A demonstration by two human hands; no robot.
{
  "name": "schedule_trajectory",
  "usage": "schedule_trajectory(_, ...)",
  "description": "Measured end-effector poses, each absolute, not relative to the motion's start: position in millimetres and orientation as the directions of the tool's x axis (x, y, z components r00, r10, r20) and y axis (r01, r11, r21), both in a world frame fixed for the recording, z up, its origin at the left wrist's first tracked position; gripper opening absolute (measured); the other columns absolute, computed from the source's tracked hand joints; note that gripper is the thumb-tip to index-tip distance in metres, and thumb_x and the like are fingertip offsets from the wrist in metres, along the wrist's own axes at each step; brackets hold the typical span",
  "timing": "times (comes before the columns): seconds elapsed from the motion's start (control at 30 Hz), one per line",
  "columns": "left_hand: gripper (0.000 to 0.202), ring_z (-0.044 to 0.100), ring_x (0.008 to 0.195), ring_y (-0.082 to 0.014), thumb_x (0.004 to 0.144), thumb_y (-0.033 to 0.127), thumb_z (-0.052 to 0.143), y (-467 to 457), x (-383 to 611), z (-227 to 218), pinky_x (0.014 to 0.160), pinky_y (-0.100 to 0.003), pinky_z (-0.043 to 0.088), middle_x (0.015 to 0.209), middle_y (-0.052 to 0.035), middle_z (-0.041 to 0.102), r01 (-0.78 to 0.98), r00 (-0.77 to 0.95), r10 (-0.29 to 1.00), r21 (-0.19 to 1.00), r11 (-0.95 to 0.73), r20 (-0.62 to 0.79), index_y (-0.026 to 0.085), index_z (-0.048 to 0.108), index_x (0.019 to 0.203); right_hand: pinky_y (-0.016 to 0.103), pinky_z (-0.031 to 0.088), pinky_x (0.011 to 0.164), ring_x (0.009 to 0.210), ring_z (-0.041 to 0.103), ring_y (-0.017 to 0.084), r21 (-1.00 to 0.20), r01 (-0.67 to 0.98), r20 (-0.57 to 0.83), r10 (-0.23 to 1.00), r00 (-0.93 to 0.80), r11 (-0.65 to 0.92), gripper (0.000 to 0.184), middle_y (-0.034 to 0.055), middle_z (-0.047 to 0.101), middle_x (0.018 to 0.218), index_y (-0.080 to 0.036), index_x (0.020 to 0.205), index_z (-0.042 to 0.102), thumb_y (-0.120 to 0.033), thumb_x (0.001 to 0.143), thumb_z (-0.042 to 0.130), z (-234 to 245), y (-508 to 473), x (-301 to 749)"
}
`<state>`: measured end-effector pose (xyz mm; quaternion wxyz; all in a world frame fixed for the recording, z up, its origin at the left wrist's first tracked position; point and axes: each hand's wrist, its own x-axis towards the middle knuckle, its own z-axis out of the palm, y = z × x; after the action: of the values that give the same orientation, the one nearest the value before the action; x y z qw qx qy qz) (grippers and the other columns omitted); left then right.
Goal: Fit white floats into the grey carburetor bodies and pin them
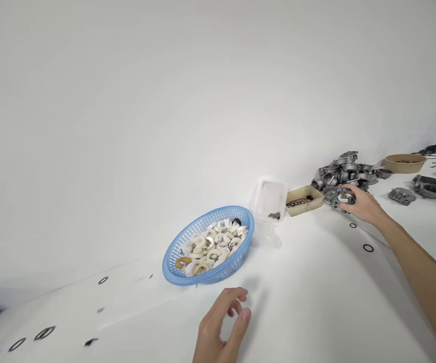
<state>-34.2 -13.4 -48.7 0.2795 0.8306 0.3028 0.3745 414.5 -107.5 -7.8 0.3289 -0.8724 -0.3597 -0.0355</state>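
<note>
White ring (345, 198) sits in the right hand's (358, 204) fingers, held against the pile of grey metal housings (341, 171) at the far side of the desk (316, 282). Left hand (221, 325) hovers loosely curled and holding nothing, just before the blue basket (172, 262) of rings.

An assembly workshop bench: heaped cast-metal housings (344, 169), a blue basket (240, 254) of white rings, loose black O-rings (368, 247).
</note>
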Motion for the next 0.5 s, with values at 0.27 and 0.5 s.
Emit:
schedule_trajectory(0.27, 0.03, 0.06, 0.072, -0.0196, 0.102, 0.053, 0.052, -13, -35, -54, 0.07, -0.031, 0.054, 0.091, -0.004, 0.068, 0.295, 0.572, 0.663, 0.634, -0.715, 0.482, 0.027, 0.067, 0.103, 0.048, 0.05, 0.079, 0.114, 0.061, 0.044, -0.49, 0.562, 0.251, 0.509, 0.823, -0.667, 0.07, 0.0198, 0.066, 0.129, -0.022, 0.143, 0.052, -0.044, 0.078, 0.065, -26, -111, 437)
schedule_trajectory(0.5, 0.02, 0.062, 0.067, -0.0179, 0.101, 0.042, 0.055, 3, -36, -59, 0.065, -0.028, 0.057, 0.087, -0.0023, 0.069, 0.267, 0.596, 0.583, 0.549, -0.792, 0.552, 0.027, 0.067, 0.107, 0.056, 0.046, 0.096, 0.129, 0.048, 0.047, -0.534, 0.672, 0.435, 0.515, 0.739, -0.513, 0.055, 0.0206, 0.056, 0.137, -0.022, 0.128, 0.062, -0.054, 0.083, 0.062, 3, -100, 408)
